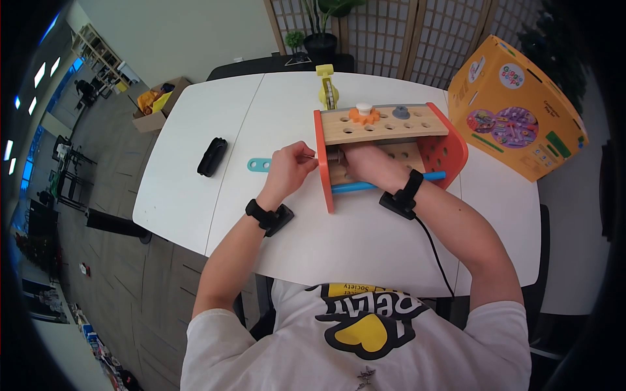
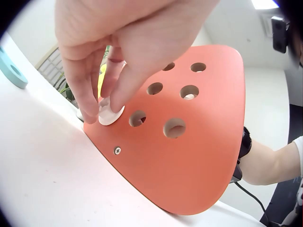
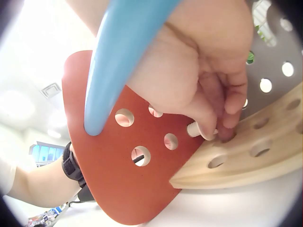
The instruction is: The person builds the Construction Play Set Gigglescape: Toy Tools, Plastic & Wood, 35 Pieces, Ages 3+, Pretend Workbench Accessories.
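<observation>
A toy workbench (image 1: 388, 133) with red-orange side panels and wooden shelves stands on the white table. My left hand (image 1: 287, 171) is outside its left side panel (image 2: 199, 156). There, thumb and fingers pinch the round head of a white toy bolt (image 2: 110, 115) low on the panel. My right hand (image 1: 372, 163) reaches inside the workbench, over the blue rod (image 1: 355, 187). Its thumb and fingers pinch the inner end of the white bolt, whose shaft (image 3: 193, 129) shows through the panel, close above the lower wooden shelf (image 3: 255, 153). The fingers partly hide that end.
An orange gear with a white knob (image 1: 364, 115) and a grey piece (image 1: 401, 113) sit on the top shelf. A yellow toy clamp (image 1: 327, 88) stands behind. Left are a teal strip with holes (image 1: 259, 165) and a black case (image 1: 212, 157); right, a large yellow box (image 1: 515, 111).
</observation>
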The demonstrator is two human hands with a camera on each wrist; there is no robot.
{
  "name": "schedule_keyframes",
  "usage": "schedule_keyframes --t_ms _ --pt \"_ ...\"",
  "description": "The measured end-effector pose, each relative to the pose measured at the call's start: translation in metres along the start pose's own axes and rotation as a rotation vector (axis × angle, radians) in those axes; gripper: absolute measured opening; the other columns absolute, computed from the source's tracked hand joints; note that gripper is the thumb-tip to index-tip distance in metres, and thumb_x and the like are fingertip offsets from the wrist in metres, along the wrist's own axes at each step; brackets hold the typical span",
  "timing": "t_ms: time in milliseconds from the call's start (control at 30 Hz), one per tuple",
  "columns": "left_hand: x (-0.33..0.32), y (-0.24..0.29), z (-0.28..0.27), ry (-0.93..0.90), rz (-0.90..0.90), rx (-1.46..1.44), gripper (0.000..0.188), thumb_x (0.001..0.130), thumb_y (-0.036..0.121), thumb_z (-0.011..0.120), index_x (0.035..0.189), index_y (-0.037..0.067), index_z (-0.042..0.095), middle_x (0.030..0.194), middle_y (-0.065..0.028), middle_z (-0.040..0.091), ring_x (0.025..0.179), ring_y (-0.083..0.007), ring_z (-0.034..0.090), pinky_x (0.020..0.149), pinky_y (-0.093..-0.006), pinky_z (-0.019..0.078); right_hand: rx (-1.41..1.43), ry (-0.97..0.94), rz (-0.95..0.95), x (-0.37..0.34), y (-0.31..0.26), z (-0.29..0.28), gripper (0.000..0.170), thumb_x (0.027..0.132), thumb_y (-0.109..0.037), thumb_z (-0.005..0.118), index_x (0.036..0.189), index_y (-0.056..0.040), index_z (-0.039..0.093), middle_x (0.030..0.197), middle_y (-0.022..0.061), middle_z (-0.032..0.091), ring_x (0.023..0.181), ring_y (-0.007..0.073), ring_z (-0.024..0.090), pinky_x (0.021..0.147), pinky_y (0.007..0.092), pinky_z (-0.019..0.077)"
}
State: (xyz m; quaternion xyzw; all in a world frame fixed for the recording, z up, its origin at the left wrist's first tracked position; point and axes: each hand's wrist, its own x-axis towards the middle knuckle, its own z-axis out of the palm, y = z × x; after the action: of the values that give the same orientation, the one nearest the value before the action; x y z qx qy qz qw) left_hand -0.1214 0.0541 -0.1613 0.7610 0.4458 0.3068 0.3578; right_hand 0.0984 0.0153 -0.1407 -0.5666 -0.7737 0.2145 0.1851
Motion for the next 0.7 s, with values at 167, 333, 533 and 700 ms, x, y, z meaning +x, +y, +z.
schedule_keyframes --t_ms 167,333,533,700 --pt "-0.001 0.006 -0.003 -0.016 -0.02 0.019 0.014 0.089 0.007 0.076 0.094 -0.004 0.069 0.088 -0.0164 0.077 0.082 -0.0239 0.076 0.075 -0.0329 0.0591 -0.066 -0.07 0.057 0.003 -0.003 -0.001 0.022 0.081 0.003 0.066 0.103 0.0023 0.064 0.098 0.0207 0.068 0.095 0.0377 0.067 0.081 0.0426 0.054" --pt "0.002 0.001 -0.003 -0.027 0.003 0.025 0.014 0.089 0.008 0.075 0.094 -0.004 0.068 0.088 -0.0158 0.077 0.082 -0.0236 0.076 0.075 -0.0329 0.059 -0.024 -0.018 0.053 0.004 0.001 0.004 0.02 0.082 0.003 0.066 0.102 0.0019 0.064 0.099 0.0207 0.068 0.097 0.0374 0.067 0.083 0.0431 0.0536" --pt "0.002 0.001 -0.003 -0.045 -0.007 0.005 0.013 0.091 0.007 0.073 0.095 -0.004 0.067 0.088 -0.0156 0.077 0.083 -0.022 0.076 0.075 -0.0321 0.059 -0.033 -0.015 0.026 0.001 0.002 0.002 0.021 0.084 0.004 0.063 0.104 0.0023 0.063 0.1 0.0213 0.068 0.098 0.038 0.067 0.084 0.0431 0.0534" --pt "0.0 0.008 -0.004 -0.065 -0.031 -0.052 0.011 0.094 0.006 0.07 0.096 -0.005 0.067 0.088 -0.0151 0.077 0.083 -0.0202 0.076 0.074 -0.0309 0.0586 0.006 -0.039 0.065 0.004 -0.001 0.001 0.023 0.083 0.005 0.063 0.106 0.0034 0.063 0.101 0.0216 0.068 0.098 0.0381 0.067 0.085 0.0424 0.0536"
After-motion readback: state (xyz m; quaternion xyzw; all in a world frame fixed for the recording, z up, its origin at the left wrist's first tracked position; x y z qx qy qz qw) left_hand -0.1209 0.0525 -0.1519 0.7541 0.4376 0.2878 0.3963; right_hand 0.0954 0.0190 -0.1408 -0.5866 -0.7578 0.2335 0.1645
